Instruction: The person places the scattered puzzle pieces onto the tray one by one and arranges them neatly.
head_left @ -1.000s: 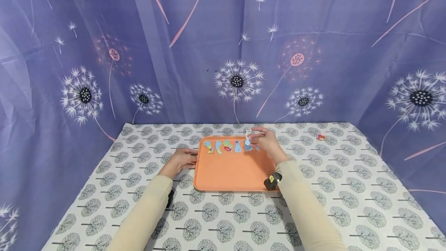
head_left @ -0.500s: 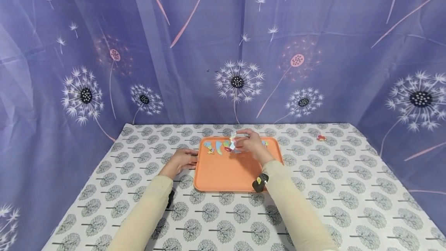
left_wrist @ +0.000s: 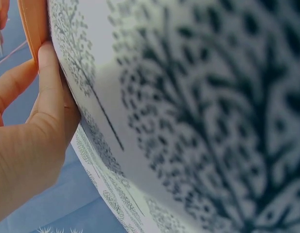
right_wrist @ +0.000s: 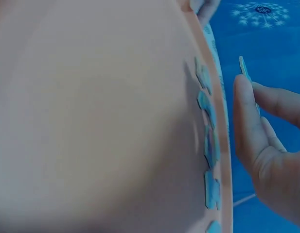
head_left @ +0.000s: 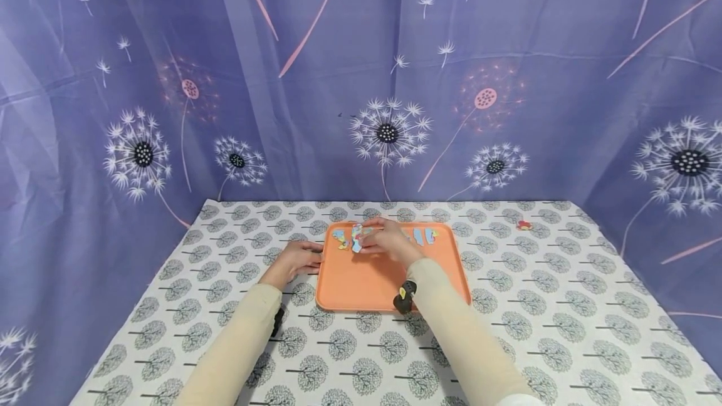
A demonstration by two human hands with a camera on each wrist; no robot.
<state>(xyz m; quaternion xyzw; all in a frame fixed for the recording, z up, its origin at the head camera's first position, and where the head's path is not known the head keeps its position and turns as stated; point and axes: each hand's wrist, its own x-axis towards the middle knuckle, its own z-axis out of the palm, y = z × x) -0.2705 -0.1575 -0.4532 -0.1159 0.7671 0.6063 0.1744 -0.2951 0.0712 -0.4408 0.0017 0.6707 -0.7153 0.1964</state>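
Note:
An orange tray lies on the table, with a row of puzzle pieces along its far rim. My left hand holds the tray's left edge; in the left wrist view its thumb and a finger meet at the orange rim. Between thumb and fingers, my right hand pinches one puzzle piece above the left part of the row. The right wrist view shows that thin piece edge-on, raised off the tray. Several pieces in the row are hidden behind the right hand in the head view.
A small red and yellow piece lies alone on the tree-patterned tablecloth, right of the tray. Behind the table hangs a purple dandelion curtain. At the row's right end, two light-blue pieces show.
My right hand has moved left over the row, carrying the pinched puzzle piece from the right part of the tray to the left part. The left hand stays on the tray's edge.

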